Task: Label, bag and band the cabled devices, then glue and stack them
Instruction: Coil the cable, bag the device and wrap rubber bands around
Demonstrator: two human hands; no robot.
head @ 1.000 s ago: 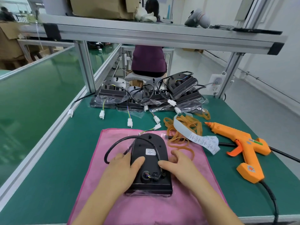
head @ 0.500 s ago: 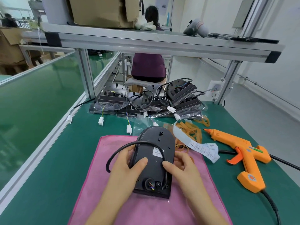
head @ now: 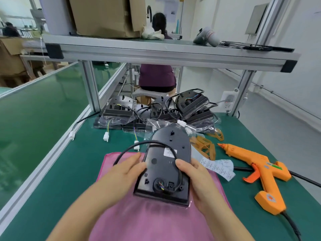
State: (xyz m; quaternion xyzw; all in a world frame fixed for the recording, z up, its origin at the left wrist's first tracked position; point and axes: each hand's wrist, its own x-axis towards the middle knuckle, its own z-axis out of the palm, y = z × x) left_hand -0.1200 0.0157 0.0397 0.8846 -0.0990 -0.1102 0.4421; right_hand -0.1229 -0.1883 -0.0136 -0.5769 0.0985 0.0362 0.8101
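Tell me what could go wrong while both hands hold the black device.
1. The loose cable loop stands off the black device near the left hand and may snag.
2. Both it and the right hand hold only the edges, so the device might slip.
3. The glue gun nozzle points toward the rubber bands; if hot, it could melt them.

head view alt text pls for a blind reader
Left hand and right hand hold a black cabled device over a pink cloth. Orange glue gun, rubber bands and labels lie to its right; bagged devices sit behind.
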